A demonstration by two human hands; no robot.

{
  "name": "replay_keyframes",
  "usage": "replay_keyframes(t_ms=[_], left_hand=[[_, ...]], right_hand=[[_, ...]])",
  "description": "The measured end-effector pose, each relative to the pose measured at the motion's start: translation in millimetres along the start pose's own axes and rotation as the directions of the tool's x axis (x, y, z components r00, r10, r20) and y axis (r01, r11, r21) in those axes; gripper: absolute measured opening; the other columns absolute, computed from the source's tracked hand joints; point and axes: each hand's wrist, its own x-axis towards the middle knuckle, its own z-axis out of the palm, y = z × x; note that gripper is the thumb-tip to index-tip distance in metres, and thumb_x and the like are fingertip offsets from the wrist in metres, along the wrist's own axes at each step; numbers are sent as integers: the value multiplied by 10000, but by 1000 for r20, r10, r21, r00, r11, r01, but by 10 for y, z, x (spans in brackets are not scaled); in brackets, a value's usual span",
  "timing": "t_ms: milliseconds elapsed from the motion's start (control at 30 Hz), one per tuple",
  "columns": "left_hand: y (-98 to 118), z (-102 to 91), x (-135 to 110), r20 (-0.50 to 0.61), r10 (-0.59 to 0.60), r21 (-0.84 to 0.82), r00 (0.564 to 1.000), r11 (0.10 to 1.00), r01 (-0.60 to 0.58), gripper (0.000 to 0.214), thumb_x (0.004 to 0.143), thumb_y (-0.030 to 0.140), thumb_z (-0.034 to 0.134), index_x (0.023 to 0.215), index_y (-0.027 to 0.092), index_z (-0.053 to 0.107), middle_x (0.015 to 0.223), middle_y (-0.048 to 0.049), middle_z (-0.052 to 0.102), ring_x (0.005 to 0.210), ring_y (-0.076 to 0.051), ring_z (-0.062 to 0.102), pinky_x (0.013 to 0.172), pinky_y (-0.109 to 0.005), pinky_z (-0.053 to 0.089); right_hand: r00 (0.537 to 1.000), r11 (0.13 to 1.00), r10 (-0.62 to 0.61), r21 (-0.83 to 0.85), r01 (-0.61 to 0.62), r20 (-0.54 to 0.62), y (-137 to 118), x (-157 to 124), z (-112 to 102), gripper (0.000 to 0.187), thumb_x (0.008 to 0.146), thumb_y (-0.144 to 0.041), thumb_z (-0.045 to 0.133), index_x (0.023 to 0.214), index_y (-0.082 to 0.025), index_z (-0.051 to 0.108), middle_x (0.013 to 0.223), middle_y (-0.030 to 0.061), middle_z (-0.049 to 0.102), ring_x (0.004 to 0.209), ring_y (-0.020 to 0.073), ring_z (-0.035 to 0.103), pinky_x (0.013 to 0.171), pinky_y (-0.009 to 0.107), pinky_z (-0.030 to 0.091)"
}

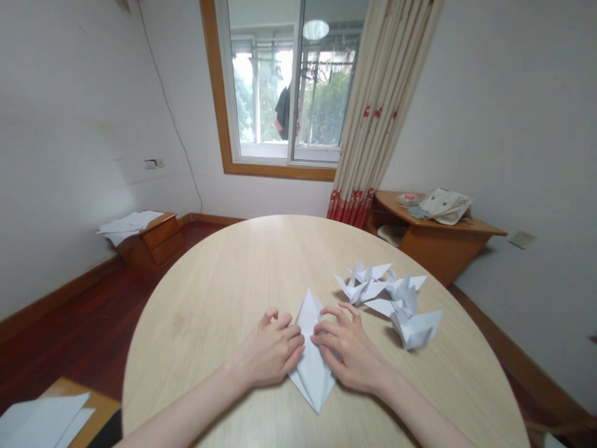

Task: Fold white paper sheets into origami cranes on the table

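A white sheet folded into a long pointed diamond point(310, 361) lies flat on the round light-wood table point(224, 292). My left hand point(270, 350) presses on its left edge with curled fingers. My right hand point(347, 345) presses on its right side, fingertips bent down onto the paper. The fingertips of both hands almost meet at the paper's centre crease. To the right of my right hand sits a cluster of several finished white paper cranes point(392, 298).
A low wooden cabinet point(156, 239) with white sheets on top stands by the left wall. A wooden side desk point(433, 239) holding a bag is at the right, beside a curtain point(377, 118). Loose white paper point(41, 420) lies at the lower left.
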Motion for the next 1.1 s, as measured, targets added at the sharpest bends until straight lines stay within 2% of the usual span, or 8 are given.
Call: replay_keyframes(t_ms=[233,533,800,867,1000,1100], left_hand=[[5,-58,41,47,12,21,999,1000,-13,224,966,280,432,836,186,589,800,-17,643,835,-203,510,814,-385,286],[-11,-56,45,74,11,13,997,1000,-12,218,959,280,443,806,187,567,803,-15,637,834,-202,514,819,-392,279],[3,-59,36,72,-21,23,997,1000,19,207,969,281,414,846,196,556,805,-12,628,822,-201,519,815,-383,289],[-7,-62,30,64,-41,31,997,999,40,208,971,285,407,858,201,561,799,-15,632,832,-207,519,826,-386,291],[-43,-47,11,30,-72,8,997,997,72,210,965,309,418,893,206,587,858,-23,662,893,-221,534,894,-419,276],[-61,-19,-4,14,-80,-67,997,994,80,225,961,337,428,921,215,613,940,-18,677,979,-228,547,988,-465,221]], right_hand=[[999,999,-39,-13,39,-11,23,4,-20,218,816,-98,490,891,-208,663,878,31,699,1130,278,518,1035,567,246],[996,998,-64,-25,62,-66,78,-3,0,204,863,-141,444,822,-176,641,1023,100,680,1111,267,540,994,502,366],[996,997,-78,3,79,-39,108,-10,-41,236,900,-180,420,830,-191,645,1000,74,672,1107,255,529,1004,485,361],[996,996,-87,21,88,-30,118,-21,-53,241,866,-139,405,822,-201,634,973,61,669,1111,251,521,1021,490,338],[997,997,-74,13,74,-2,131,-40,-42,256,700,-65,446,809,-215,622,937,44,660,1153,258,491,1062,512,270],[998,998,-66,1,66,11,113,-40,-40,250,702,-53,459,810,-216,616,922,37,661,1156,254,490,1069,510,251]])
